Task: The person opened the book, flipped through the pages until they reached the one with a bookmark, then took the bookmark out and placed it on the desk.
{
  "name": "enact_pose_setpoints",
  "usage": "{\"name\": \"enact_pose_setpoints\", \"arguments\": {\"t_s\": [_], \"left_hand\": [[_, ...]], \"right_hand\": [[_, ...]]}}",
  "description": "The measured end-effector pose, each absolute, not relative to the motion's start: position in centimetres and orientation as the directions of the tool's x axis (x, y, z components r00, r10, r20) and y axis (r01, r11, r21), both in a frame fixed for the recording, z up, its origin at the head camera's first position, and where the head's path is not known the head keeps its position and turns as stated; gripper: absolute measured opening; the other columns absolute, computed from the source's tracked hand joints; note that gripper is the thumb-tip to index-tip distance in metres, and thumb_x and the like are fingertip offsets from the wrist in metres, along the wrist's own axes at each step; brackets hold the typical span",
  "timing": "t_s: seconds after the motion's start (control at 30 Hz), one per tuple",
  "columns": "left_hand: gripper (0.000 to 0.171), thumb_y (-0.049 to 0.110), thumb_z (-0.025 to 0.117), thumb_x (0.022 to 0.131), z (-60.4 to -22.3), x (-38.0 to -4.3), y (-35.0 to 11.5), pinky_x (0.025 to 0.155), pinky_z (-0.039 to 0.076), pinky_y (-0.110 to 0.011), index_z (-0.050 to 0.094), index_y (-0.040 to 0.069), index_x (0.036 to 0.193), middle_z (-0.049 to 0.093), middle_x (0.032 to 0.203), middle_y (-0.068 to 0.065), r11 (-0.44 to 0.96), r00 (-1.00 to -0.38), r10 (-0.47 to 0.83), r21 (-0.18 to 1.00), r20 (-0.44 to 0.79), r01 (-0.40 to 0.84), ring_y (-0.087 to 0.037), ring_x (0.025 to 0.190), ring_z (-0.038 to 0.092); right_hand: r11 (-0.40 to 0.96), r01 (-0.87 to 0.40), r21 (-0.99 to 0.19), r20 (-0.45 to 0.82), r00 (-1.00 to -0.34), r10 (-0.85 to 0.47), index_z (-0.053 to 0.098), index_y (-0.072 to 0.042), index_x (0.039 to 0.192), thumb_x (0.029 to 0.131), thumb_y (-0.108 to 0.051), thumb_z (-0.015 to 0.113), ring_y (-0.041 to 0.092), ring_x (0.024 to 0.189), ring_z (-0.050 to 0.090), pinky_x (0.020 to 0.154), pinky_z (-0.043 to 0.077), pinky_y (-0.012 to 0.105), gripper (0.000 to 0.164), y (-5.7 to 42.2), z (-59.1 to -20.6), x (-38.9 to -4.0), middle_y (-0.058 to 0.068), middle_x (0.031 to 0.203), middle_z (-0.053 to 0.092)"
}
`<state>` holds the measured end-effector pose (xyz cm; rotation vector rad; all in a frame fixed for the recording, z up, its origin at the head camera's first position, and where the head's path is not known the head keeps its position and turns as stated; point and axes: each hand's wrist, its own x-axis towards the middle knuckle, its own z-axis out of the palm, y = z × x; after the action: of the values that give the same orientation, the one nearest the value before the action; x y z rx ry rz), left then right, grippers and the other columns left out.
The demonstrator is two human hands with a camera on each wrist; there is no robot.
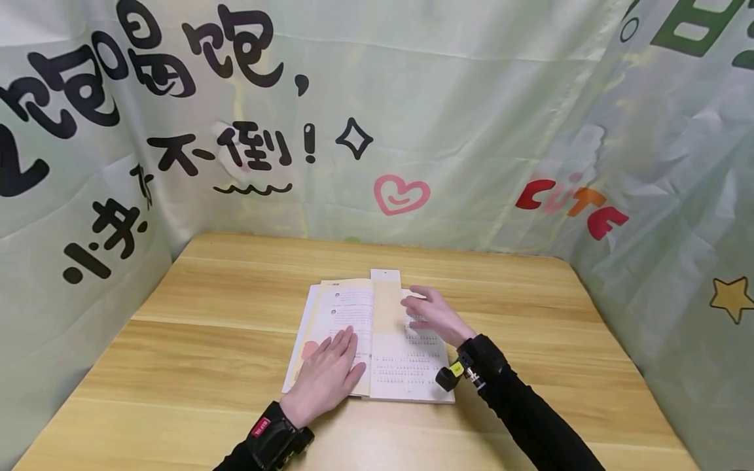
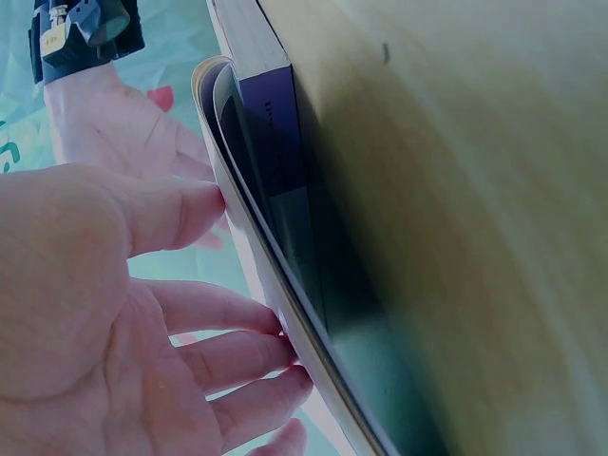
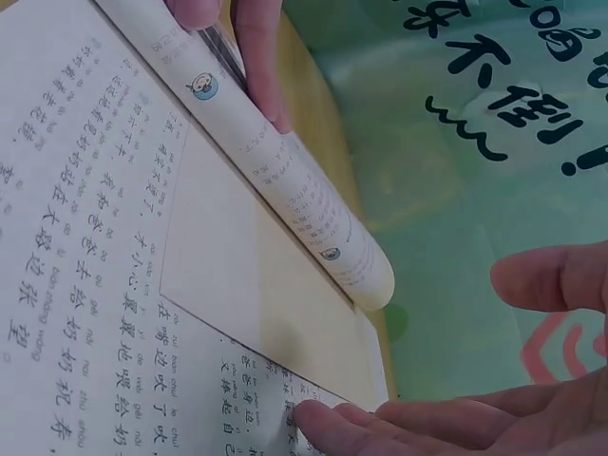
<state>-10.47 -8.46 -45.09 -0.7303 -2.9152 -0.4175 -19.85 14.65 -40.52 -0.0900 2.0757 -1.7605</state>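
An open book (image 1: 406,386) with printed pages lies on the table. Along its gutter, on the right page, rests a pale cream bookmark (image 1: 387,307), whose white end with a small hole sticks out past the top edge. My left hand (image 1: 326,373) lies on the left page with fingers extended, pressing it down; from the left wrist, that side of the book (image 2: 285,275) curves up off the table. Over the right page, just right of the bookmark, my right hand (image 1: 436,317) hovers with fingers spread, holding nothing. In the right wrist view the left page (image 3: 304,199) bulges beside the bookmark.
The wooden table (image 1: 235,314) extends on all sides of the book. A pale printed cloth (image 1: 471,131) with lettering, a pink heart and a star hangs behind it and along both sides. Both wrists carry black strapped cameras.
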Motion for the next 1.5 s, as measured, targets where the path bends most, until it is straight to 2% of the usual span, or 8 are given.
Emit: {"name": "enact_pose_setpoints", "arguments": {"t_s": [0.4,0.63,0.9,1.03,1.23,1.37,1.5], "left_hand": [[0.055,0.032,0.047,0.099,-45.3,-10.5,-8.6,0.109,0.035,-0.049,0.05,-0.011,0.133,0.044,0.142,-0.026,0.844,-0.873,0.451,0.229,0.185,0.485,-0.035,0.13,0.04],[0.055,0.032,0.047,0.099,-45.2,-10.5,-8.6,0.109,0.035,-0.05,0.049,-0.011,0.134,0.044,0.142,-0.026,0.844,-0.872,0.454,0.227,0.182,0.487,-0.036,0.131,0.04],[0.055,0.032,0.048,0.099,-45.2,-10.5,-8.6,0.109,0.035,-0.049,0.049,-0.011,0.134,0.044,0.142,-0.026,0.845,-0.872,0.453,0.223,0.185,0.486,-0.035,0.131,0.04],[0.055,0.032,0.048,0.099,-45.1,-10.4,-8.6,0.109,0.035,-0.049,0.049,-0.011,0.134,0.044,0.143,-0.025,0.846,-0.872,0.453,0.221,0.183,0.486,-0.035,0.131,0.04],[0.055,0.031,0.048,0.099,-45.1,-10.4,-8.6,0.109,0.036,-0.049,0.049,-0.011,0.134,0.044,0.142,-0.025,0.842,-0.868,0.456,0.22,0.195,0.492,-0.035,0.13,0.041],[0.055,0.031,0.048,0.099,-45.1,-10.3,-8.6,0.108,0.036,-0.05,0.049,-0.011,0.134,0.045,0.142,-0.025,0.84,-0.865,0.458,0.217,0.205,0.496,-0.035,0.13,0.041],[0.054,0.031,0.048,0.099,-45.2,-10.3,-8.6,0.108,0.036,-0.05,0.05,-0.011,0.133,0.045,0.141,-0.026,0.839,-0.862,0.459,0.214,0.216,0.501,-0.035,0.129,0.042]], "right_hand": [[0.104,0.274,-0.956,-0.293,-0.899,-0.327,0.012,0.006,0.151,0.1,-0.011,0.043,0.045,0.127,0.038,0.102,0.041,0.057,0.061,14.9,-40.8,-20.0,0.034,0.144,0.033],[0.019,0.329,-0.944,-0.317,-0.892,-0.322,0.011,0.005,0.151,0.098,-0.015,0.048,0.046,0.127,0.037,0.103,0.039,0.058,0.067,15.0,-40.8,-20.2,0.032,0.147,0.028],[-0.079,0.387,-0.919,-0.347,-0.887,-0.303,0.007,0.005,0.151,0.097,-0.009,0.048,0.046,0.126,0.037,0.107,0.035,0.057,0.069,15.0,-40.9,-20.9,0.029,0.146,0.027],[-0.147,0.413,-0.899,-0.359,-0.886,-0.292,0.005,0.004,0.151,0.095,-0.004,0.048,0.041,0.118,0.043,0.106,0.036,0.053,0.071,14.9,-41.0,-21.1,0.024,0.143,0.028],[-0.109,0.404,-0.908,-0.361,-0.888,-0.286,0.007,0.005,0.151,0.094,-0.001,0.051,0.023,0.091,0.054,0.089,0.048,0.039,0.073,14.7,-41.4,-21.5,0.022,0.128,0.04],[-0.046,0.382,-0.923,-0.358,-0.896,-0.263,0.012,0.006,0.15,0.093,-0.002,0.054,0.021,0.085,0.056,0.077,0.052,0.032,0.071,14.4,-41.8,-21.7,0.023,0.12,0.049],[-0.005,0.366,-0.931,-0.353,-0.901,-0.252,0.014,0.004,0.15,0.092,0.001,0.053,0.02,0.079,0.054,0.068,0.051,0.032,0.07,13.9,-42.6,-21.9,0.021,0.111,0.05]]}}
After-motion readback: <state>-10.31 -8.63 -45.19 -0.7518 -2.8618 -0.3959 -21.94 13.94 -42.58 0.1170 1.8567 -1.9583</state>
